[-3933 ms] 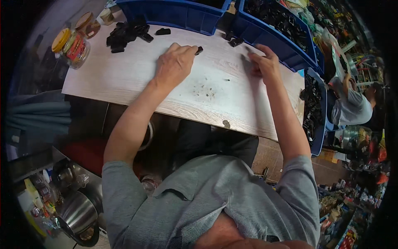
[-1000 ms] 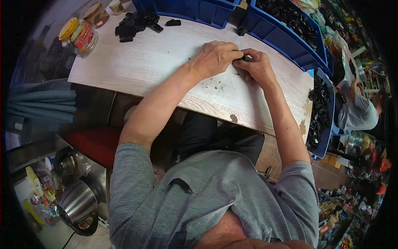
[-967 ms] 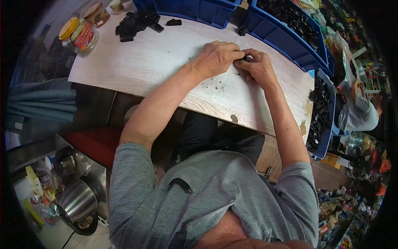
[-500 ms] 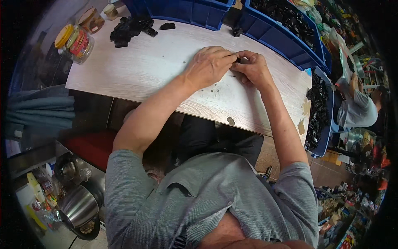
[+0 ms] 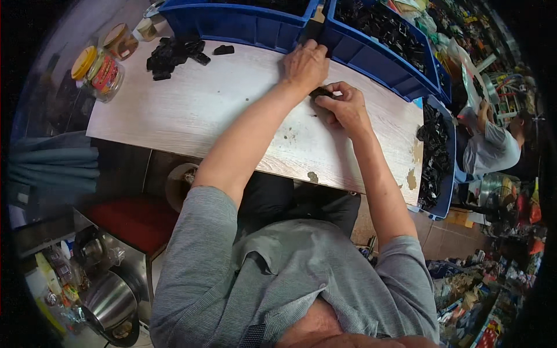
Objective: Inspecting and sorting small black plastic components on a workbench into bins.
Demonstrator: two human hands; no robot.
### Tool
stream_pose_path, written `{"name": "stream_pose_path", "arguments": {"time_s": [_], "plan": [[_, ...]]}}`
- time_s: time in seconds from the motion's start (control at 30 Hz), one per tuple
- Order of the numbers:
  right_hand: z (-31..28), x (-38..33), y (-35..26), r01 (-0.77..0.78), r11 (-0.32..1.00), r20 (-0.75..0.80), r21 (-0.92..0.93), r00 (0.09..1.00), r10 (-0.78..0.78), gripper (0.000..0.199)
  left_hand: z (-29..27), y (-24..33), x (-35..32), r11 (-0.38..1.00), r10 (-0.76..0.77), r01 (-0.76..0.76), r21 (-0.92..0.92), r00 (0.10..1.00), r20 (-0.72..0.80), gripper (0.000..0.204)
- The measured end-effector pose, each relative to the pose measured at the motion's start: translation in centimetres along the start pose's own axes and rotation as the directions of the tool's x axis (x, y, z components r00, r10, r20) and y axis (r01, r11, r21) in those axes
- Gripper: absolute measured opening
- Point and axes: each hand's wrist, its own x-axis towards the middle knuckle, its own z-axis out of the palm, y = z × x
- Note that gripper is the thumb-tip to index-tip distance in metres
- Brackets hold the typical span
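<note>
My right hand (image 5: 348, 110) pinches a small black plastic part (image 5: 321, 93) between thumb and fingers, just above the white wood-grain table (image 5: 191, 110). Further off, my left hand (image 5: 306, 66) is at the gap between two blue bins, its fingers curled downward. The fingertips are hidden, so what they hold cannot be made out. To the far left lies a pile of black plastic parts (image 5: 174, 56), with a single black part (image 5: 224, 50) beside it.
Along the far edge stand a left blue bin (image 5: 243, 29) and a right blue bin (image 5: 377, 57) holding black parts. Another blue bin (image 5: 445, 191) of black parts is at the table's right. A yellow-lidded jar (image 5: 104, 81) stands far left. Another person (image 5: 493, 145) sits at right.
My left hand has left the right hand and moved away from me to the bins, covering where a small black clump lay. The right hand keeps its black part, now more exposed.
</note>
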Motion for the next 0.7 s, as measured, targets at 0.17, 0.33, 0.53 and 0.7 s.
{"name": "stream_pose_path", "arguments": {"time_s": [0.17, 0.33, 0.53, 0.7], "plan": [[-1.1, -0.5, -0.5, -0.125, 0.990, 0.044, 0.071, 0.991, 0.123, 0.030, 0.0, 0.2, -0.5, 0.993, 0.056, -0.059, 0.105, 0.998, 0.025, 0.026], [-2.9, -2.2, -0.7, -0.212, 0.969, 0.000, 0.131, 0.977, 0.213, 0.031, -1.0, -1.5, -1.6, 0.975, 0.215, -0.215, 0.053, 0.977, 0.009, 0.028], [-8.6, -3.2, 2.0, -0.204, 0.971, -0.243, 0.128, 0.943, 0.230, 0.040, -5.0, -1.3, -5.9, 0.968, 0.248, -0.249, -0.021, 0.953, 0.172, 0.029], [-21.1, -4.1, 7.2, -0.220, 0.951, -0.651, 0.217, 0.693, 0.309, 0.028, -8.7, -1.6, -6.5, 0.926, 0.376, -0.376, -0.009, 0.926, -0.041, 0.036]]}}
